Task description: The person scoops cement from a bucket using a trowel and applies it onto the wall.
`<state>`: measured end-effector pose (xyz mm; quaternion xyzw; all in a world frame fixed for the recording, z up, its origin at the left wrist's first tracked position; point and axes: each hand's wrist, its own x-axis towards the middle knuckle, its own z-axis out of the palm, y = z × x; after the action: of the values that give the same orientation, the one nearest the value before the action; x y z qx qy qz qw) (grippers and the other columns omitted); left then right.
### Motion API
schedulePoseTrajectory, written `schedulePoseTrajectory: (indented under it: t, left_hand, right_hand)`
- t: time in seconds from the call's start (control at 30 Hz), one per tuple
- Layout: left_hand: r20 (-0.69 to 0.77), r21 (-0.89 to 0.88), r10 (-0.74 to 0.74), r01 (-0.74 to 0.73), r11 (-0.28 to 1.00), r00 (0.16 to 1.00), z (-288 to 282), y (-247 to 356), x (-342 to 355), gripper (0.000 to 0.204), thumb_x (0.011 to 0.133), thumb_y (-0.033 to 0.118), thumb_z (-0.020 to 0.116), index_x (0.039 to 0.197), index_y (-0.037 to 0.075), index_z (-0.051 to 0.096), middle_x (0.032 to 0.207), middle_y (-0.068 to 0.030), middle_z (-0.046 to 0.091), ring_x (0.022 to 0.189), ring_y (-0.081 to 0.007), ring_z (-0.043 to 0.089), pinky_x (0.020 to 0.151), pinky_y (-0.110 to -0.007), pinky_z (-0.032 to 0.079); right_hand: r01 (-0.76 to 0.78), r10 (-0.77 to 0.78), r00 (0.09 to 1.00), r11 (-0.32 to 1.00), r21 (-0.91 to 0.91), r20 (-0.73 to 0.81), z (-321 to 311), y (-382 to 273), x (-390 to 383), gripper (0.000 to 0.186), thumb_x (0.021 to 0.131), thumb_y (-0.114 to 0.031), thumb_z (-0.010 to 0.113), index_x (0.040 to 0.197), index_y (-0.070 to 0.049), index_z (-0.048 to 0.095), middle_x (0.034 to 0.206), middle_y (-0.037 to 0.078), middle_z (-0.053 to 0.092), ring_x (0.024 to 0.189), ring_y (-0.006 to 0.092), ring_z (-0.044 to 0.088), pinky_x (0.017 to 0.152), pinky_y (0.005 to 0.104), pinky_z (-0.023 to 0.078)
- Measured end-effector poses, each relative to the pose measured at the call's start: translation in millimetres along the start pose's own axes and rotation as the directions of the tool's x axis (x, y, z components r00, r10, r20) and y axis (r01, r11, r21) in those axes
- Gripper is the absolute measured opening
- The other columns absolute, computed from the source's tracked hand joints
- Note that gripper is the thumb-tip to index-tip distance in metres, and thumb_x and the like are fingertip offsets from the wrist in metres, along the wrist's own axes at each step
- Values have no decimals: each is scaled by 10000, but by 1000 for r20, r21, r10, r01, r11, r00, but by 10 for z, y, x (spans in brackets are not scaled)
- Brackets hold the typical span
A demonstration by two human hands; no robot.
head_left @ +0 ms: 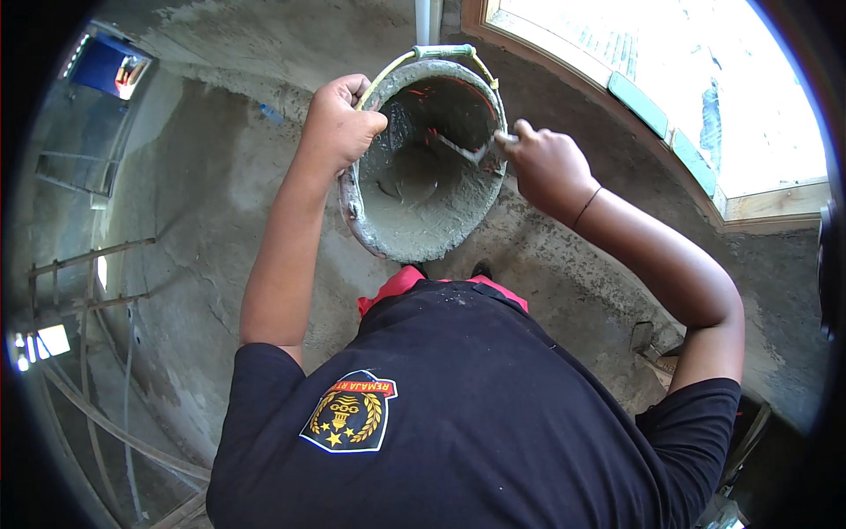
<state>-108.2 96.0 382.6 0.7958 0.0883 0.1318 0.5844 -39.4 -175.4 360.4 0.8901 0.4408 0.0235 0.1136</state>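
A mortar-crusted bucket [423, 238] is tilted in front of me, its mouth turned toward me. Grey wet mortar [397, 212] coats its inner wall and bottom. My left hand [342, 123] is closed on the left side of the rim, beside the yellow wire handle with its pale green grip [443, 51]. On the right, my right hand [548, 167] is wrapped round the handle of a trowel. The trowel's bent metal neck [464, 152] reaches into the bucket; its mortar-covered blade is hard to make out.
A wooden window frame [608, 79] with bright light behind it stands at the upper right. Pale green pieces [638, 104] lie along its sill. Poles and bars [92, 256] stand at the left. Rough cement walls surround me, and a pipe [428, 22] runs up ahead.
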Motion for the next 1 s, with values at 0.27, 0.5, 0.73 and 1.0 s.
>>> schedulePoseTrajectory:
  t: [0.27,0.5,0.73,1.0]
  left_hand:
    - [4,-41,-15,15,999,1000,-36,-31,34,112,661,-70,580,701,32,560,644,37,511,554,-46,419,489,-243,327]
    - [-36,-42,-6,4,999,999,-51,-53,41,127,662,-76,579,694,40,539,636,39,499,546,-47,416,482,-247,323]
    - [-71,-98,-34,27,995,997,-80,-149,3,147,660,-78,582,681,52,517,627,41,494,536,-38,407,475,-240,310]
    - [-143,-58,-63,55,997,988,-52,-235,71,146,648,-73,583,659,54,511,621,41,480,541,-39,394,480,-246,306]
  right_hand:
    - [-20,17,995,999,-31,-100,-238,54,-69,457,833,-77,584,1287,-139,597,997,121,615,791,237,696,629,350,559]
    - [-5,3,999,999,42,47,9,44,-269,508,824,-62,580,1325,-144,580,1033,119,618,830,245,696,681,362,563]
    - [-51,64,979,996,70,-191,109,211,-500,458,822,-83,581,1275,-135,623,901,88,583,726,245,664,633,365,558]
    - [-115,142,979,978,175,-147,91,79,-578,486,789,-99,653,1266,-187,635,897,93,576,719,264,657,637,377,550]
